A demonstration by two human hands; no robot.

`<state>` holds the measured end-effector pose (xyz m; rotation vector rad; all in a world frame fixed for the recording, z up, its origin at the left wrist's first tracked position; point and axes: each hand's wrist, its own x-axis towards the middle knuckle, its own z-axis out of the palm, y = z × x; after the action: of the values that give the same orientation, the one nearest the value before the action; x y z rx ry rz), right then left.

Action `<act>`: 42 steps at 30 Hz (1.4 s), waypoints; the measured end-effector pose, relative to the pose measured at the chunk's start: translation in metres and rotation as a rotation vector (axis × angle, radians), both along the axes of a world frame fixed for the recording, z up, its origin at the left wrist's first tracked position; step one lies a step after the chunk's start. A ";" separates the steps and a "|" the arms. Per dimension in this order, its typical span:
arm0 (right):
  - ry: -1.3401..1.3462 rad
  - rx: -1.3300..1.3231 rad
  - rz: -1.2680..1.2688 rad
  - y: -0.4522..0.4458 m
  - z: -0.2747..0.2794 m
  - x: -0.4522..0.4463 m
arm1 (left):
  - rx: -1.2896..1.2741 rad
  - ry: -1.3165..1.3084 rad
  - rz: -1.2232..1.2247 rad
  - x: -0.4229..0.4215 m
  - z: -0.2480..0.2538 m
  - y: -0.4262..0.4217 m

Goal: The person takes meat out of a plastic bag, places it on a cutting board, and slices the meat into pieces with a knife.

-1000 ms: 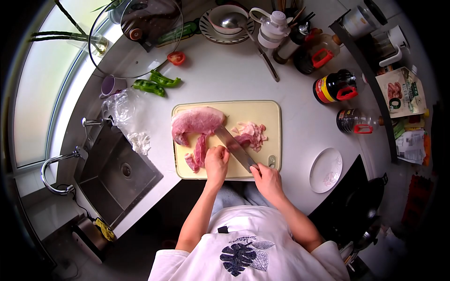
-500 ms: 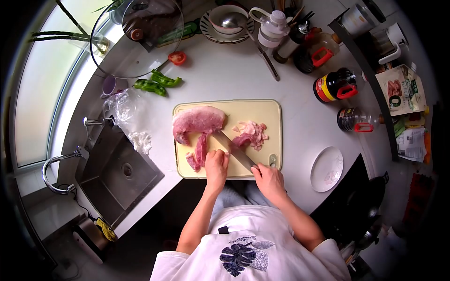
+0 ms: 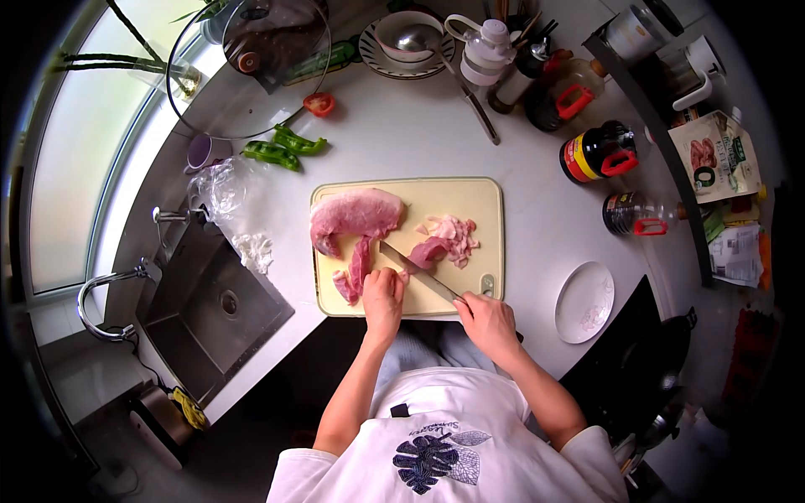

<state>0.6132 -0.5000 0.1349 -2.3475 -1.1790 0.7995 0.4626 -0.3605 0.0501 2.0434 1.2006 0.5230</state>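
My right hand (image 3: pixel 488 324) is wrapped round the handle of a kitchen knife (image 3: pixel 426 274), whose blade points up and left over the cutting board (image 3: pixel 457 197). Curled beside the blade, my left hand (image 3: pixel 383 300) has its fingertips on a small piece of meat (image 3: pixel 404 276), mostly covered by them. A strip of raw meat (image 3: pixel 360 263) lies just left of the blade, near a smaller chunk (image 3: pixel 343 287). Above them rests a large slab of pork (image 3: pixel 356 215). Right of the blade are a dark red piece (image 3: pixel 428 251) and a heap of cut slices (image 3: pixel 454 236).
Two green peppers (image 3: pixel 285 149), half a tomato (image 3: pixel 319 104) and a glass lid (image 3: pixel 251 134) are at the back left. A sink (image 3: pixel 189 335) lies left. On the right stand sauce bottles (image 3: pixel 595 155) and an oval plate (image 3: pixel 584 302). A bowl with a ladle (image 3: pixel 411 38) sits behind.
The knife has turned, so its blade looks narrower, and its tip has shifted slightly left, away from the slab. My left hand stays almost in place; the right has moved slightly right.
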 end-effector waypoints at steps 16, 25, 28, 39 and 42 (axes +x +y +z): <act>0.000 0.012 -0.052 -0.023 0.000 0.014 | -0.033 0.104 0.009 -0.008 0.011 -0.002; 0.025 0.047 -0.090 -0.020 0.009 0.002 | 0.136 0.150 -0.026 0.016 0.001 0.000; 0.028 0.035 -0.090 -0.019 0.009 -0.001 | 0.136 0.107 0.029 0.019 -0.009 -0.002; 0.064 0.039 -0.085 -0.002 0.004 -0.010 | -0.036 0.004 0.067 0.012 -0.006 0.004; 0.081 0.020 -0.100 0.005 0.001 -0.015 | -0.058 0.002 0.064 0.012 -0.003 0.004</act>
<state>0.5985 -0.4953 0.1358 -2.3145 -1.0235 0.8354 0.4746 -0.3563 0.0470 1.9623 1.2714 0.5106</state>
